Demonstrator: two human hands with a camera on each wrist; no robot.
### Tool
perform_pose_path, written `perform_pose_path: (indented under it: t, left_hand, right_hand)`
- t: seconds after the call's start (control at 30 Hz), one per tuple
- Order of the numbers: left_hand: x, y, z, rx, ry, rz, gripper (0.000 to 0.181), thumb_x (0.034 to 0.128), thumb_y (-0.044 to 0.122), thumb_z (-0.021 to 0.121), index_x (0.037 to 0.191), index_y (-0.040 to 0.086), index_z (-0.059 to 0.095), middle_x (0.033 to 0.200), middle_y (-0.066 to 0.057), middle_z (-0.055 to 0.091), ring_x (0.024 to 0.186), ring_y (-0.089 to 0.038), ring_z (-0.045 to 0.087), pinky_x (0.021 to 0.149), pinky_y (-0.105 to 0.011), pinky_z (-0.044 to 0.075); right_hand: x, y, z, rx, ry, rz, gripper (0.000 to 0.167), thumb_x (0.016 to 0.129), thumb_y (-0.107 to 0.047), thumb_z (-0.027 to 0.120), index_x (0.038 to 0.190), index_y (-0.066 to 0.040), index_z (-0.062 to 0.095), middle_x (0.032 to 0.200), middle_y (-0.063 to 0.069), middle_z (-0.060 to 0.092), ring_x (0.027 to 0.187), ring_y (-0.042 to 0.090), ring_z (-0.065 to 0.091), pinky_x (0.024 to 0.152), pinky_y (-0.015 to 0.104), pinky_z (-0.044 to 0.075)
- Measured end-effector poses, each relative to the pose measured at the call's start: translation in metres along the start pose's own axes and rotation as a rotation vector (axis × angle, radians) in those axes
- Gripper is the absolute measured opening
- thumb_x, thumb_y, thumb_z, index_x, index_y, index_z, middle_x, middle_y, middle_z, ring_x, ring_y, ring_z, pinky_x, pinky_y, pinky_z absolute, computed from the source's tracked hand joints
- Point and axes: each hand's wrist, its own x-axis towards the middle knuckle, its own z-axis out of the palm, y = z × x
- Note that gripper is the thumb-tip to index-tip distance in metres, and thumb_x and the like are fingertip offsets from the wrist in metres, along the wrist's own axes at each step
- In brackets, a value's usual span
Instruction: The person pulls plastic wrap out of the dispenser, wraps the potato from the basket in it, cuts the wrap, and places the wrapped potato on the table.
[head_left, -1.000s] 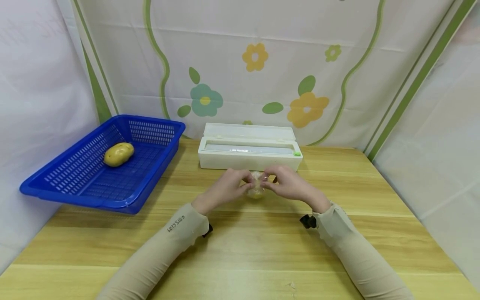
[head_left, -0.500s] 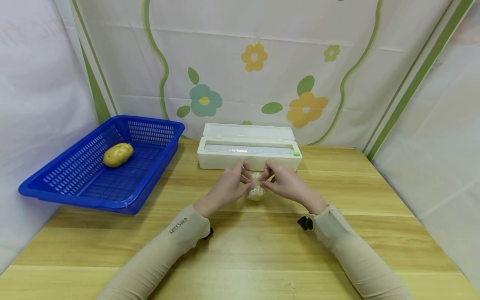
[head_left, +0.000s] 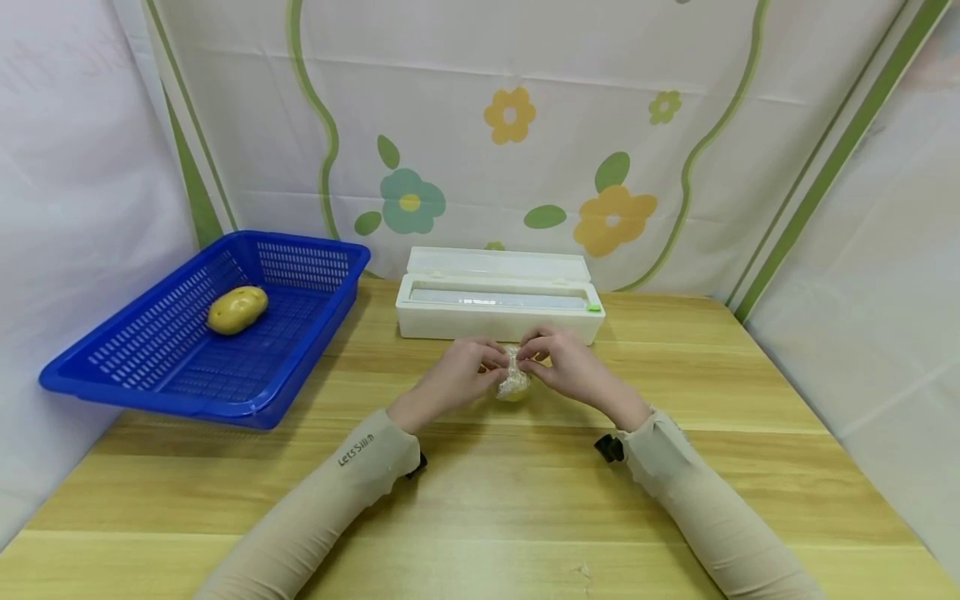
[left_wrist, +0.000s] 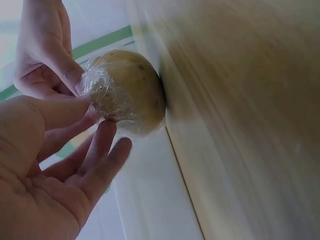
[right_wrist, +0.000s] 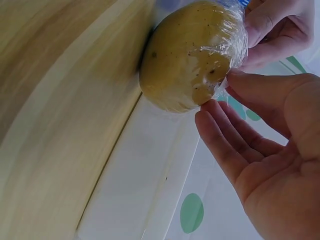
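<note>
A yellow potato [head_left: 514,393] stands on the table just in front of the white box, with crinkled cling film [left_wrist: 102,90] gathered over its top. My left hand [head_left: 459,377] pinches the film from the left between thumb and fingertips. From the other side, my right hand [head_left: 573,372] pinches the gathered film too, thumb against fingers. In the right wrist view the potato [right_wrist: 185,60] shows smooth film along its side and bunched folds under both hands. Exactly how much film lies between the fingertips is hidden.
Behind the hands sits a long white cling film box [head_left: 495,321], its clear lid raised and a green tab at its right end. A blue plastic basket [head_left: 300,367] at the left holds another potato [head_left: 237,310]. Printed curtains enclose the wooden table [head_left: 480,517].
Both hands stay at the wrapped potato. Their fingers spread a little half a second ago and have since drawn in again around the film, which now looks more bunched on top.
</note>
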Motion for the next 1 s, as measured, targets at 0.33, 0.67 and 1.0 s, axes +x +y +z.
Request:
perform_pose_path:
  t: [0.33,0.67,1.0]
  left_hand:
    - [-0.002,-0.001,-0.008,0.11,-0.177,0.009,0.054,0.0799,0.027,0.085,0.126,0.008,0.067,0.134,-0.004,0.058,0.124,-0.022,0.051,0.103,-0.038,0.041]
    - [0.0,-0.005,-0.011,0.159,-0.176,0.024,0.042,0.0815,0.026,0.083,0.119,0.01,0.072,0.13,-0.003,0.062,0.121,-0.021,0.055,0.103,-0.036,0.041]
    - [-0.002,-0.004,-0.014,0.217,-0.141,0.055,0.039,0.0798,0.03,0.082,0.115,0.018,0.073,0.118,0.007,0.067,0.097,-0.013,0.06,0.084,-0.029,0.049]
  right_hand:
    - [-0.002,0.001,-0.007,0.03,-0.135,0.033,0.016,0.085,-0.019,0.08,0.097,-0.01,0.074,0.103,0.0,0.066,0.092,0.022,0.063,0.072,0.038,0.056]
    - [-0.001,-0.001,-0.012,0.004,-0.209,0.018,0.034,0.077,-0.021,0.086,0.106,-0.006,0.076,0.108,0.002,0.064,0.094,0.02,0.062,0.076,0.036,0.055]
    - [0.001,0.002,-0.01,0.007,-0.132,-0.076,0.014,0.082,-0.003,0.079,0.096,-0.006,0.079,0.094,0.0,0.068,0.085,0.013,0.064,0.071,0.029,0.054]
